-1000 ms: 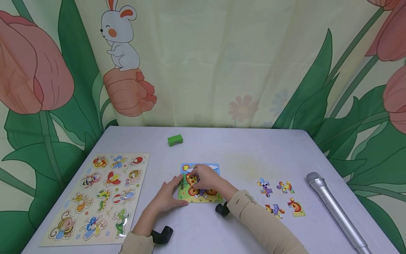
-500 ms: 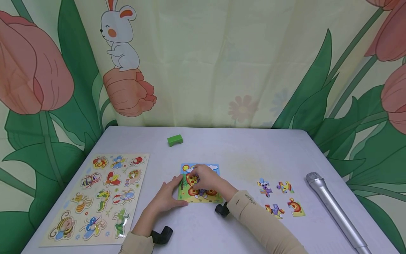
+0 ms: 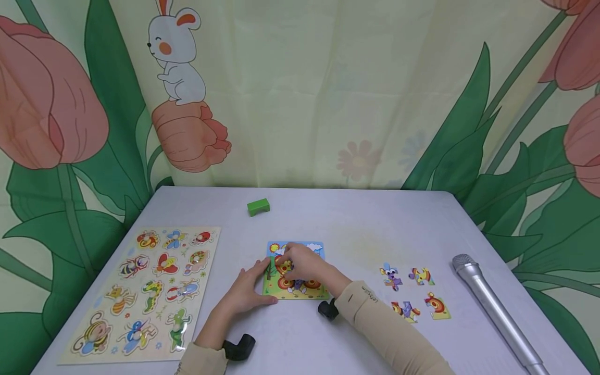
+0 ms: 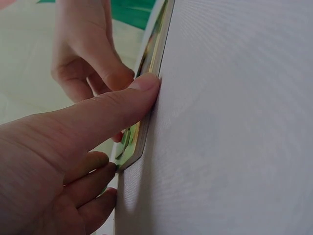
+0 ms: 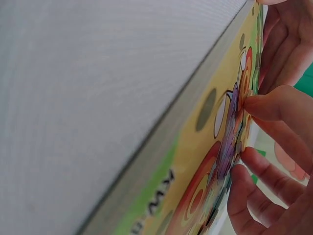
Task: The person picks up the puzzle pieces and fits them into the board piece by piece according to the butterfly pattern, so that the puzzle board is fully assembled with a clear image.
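On the table lies a small colourful jigsaw puzzle board (image 3: 274,291) with a blue sky, a sun and a yellow cartoon figure. My left hand (image 3: 246,291) steadies its near left corner, fingers along the left side and thumb (image 4: 132,100) against the front edge. My right hand (image 3: 302,264) reaches over the middle. Its thumb and fingertips (image 5: 249,154) pinch at a yellow and red puzzle piece (image 3: 283,264) low on the board's surface; the fingers partly hide this piece. Loose puzzle pieces (image 3: 391,276) lie to the right.
A large peg puzzle board (image 3: 140,312) with insect figures lies on the left. A green block (image 3: 259,207) stands behind the small board. A silver microphone (image 3: 499,312) lies along the right side, near the loose pieces.
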### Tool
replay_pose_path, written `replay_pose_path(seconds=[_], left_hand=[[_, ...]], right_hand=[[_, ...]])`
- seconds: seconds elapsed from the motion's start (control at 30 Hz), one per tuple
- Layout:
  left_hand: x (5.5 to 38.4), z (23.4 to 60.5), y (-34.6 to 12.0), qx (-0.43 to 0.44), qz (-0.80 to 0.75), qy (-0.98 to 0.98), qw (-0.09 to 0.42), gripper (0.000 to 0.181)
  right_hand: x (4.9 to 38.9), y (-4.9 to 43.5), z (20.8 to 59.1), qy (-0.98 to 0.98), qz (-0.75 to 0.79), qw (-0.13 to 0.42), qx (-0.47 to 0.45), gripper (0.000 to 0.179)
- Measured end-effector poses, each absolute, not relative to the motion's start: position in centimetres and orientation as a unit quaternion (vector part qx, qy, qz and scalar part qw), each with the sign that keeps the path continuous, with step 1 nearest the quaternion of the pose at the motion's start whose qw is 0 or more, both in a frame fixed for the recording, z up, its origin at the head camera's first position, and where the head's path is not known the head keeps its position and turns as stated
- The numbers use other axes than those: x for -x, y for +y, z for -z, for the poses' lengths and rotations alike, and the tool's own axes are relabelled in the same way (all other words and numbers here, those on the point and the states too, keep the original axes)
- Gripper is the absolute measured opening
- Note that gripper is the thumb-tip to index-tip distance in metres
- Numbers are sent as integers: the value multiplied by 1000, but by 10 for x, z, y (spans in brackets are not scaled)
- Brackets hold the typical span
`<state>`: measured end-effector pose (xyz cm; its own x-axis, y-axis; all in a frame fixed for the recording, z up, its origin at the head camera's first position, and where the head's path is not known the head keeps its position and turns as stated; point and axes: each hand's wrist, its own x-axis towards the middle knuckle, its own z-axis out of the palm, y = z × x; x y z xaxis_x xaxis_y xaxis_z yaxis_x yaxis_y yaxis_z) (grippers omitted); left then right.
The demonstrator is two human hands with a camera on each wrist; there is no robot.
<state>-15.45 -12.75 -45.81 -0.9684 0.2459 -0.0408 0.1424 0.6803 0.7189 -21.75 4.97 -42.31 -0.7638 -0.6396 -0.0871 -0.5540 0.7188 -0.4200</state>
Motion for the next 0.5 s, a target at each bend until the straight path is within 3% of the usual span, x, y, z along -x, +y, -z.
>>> replay_pose_path(seconds=[0.5], left_hand=[[154, 458, -128, -106, -386, 914, 67, 92]], right_hand=[[211, 48, 420, 929, 97, 94, 345, 36]])
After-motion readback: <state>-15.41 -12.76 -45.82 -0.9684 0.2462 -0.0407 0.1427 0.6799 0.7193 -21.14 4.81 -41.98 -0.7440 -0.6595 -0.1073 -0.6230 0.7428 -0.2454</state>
